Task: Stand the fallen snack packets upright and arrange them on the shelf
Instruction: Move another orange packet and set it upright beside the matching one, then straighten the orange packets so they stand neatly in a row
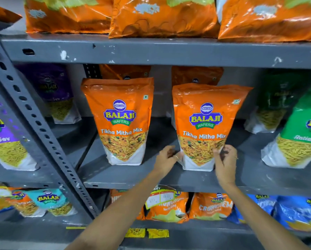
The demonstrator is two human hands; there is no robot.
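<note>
I'm steadying the right Tikha Mitha Mix packet (pixel 205 127) near the front lip of the middle shelf (pixel 133 179), my left hand (pixel 166 156) curled loosely at its lower left corner and my right hand (pixel 224 159) pinching its lower right edge. It's standing upright, as is its twin packet (pixel 120 121) to the left, so that row is looking nearly done. Open shelf is showing between them and behind; more orange packets (pixel 196 76) are sitting farther back.

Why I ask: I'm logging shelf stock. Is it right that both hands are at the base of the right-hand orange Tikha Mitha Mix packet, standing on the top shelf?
Not quite. In the head view the left hand and right hand are at the base of the right-hand orange Tikha Mitha Mix packet, but it stands on the middle shelf, not the top one.
</note>
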